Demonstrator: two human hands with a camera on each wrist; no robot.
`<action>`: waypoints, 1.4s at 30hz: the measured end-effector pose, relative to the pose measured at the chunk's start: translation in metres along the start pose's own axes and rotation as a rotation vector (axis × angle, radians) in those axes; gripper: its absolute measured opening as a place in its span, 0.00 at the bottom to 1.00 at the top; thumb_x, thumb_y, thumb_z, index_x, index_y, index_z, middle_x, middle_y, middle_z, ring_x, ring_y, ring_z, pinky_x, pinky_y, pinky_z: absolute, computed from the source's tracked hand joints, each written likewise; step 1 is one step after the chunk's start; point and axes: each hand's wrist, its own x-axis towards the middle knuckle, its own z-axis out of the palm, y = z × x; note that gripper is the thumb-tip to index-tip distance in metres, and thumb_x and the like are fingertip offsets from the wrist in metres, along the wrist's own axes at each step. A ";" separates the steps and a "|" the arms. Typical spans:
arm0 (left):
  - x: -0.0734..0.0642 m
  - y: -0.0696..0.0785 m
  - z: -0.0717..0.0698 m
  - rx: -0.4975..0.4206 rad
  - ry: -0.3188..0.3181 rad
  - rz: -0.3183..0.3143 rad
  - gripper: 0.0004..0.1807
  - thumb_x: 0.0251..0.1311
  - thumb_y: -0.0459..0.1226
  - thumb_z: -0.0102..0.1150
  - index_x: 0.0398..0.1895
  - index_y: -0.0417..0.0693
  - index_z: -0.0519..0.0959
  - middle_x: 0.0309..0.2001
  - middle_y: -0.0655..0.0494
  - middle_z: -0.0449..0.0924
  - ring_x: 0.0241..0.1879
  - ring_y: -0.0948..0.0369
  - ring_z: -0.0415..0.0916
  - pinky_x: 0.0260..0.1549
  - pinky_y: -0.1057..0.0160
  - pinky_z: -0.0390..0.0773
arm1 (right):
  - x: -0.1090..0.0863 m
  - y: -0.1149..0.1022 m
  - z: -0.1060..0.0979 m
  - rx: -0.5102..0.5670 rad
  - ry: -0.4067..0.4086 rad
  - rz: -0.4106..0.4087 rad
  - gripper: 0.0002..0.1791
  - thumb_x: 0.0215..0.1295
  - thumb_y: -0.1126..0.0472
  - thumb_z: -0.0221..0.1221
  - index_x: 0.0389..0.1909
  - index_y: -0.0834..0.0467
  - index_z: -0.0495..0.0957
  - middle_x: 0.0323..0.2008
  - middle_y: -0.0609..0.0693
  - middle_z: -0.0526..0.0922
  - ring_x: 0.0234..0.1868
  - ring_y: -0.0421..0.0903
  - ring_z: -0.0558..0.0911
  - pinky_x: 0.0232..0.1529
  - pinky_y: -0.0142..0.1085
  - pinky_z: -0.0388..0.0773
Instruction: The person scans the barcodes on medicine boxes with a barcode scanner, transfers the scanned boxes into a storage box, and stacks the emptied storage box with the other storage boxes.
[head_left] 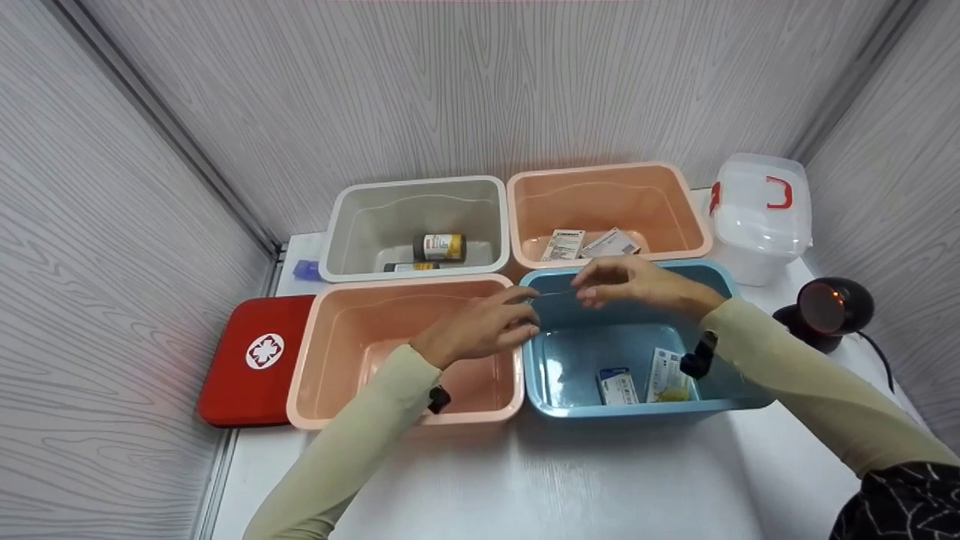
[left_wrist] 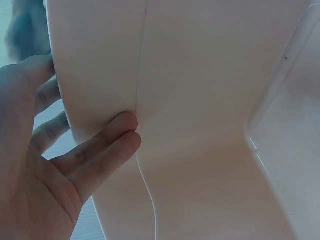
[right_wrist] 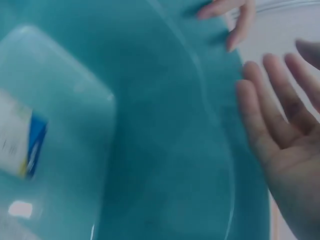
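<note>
Head view, left hand (head_left: 487, 324), right hand (head_left: 630, 282) above blue bin (head_left: 585, 349)

right hand (right_wrist: 292, 155): cut off by right edge, right wrist view.
left hand (left_wrist: 42, 182): cut off by left edge, left wrist view.
blue-edged box (right_wrist: 12, 135): cut off, print blurred, right wrist view.
nearer bottle (head_left: 412, 267), grey tub (head_left: 420, 276): lower part hidden.

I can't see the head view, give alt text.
A person's left hand is over the right side of the front peach bin, their right hand over the blue bin, which holds two boxes. Behind stand a grey bin with dark containers and another peach bin with white boxes.
</note>
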 end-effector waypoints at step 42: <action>0.001 -0.002 0.003 -0.022 0.025 0.030 0.16 0.84 0.48 0.54 0.59 0.52 0.86 0.80 0.45 0.69 0.66 0.49 0.81 0.67 0.47 0.81 | -0.032 0.009 -0.010 -0.434 -0.088 0.119 0.19 0.74 0.60 0.67 0.64 0.53 0.82 0.56 0.52 0.85 0.53 0.51 0.81 0.60 0.51 0.85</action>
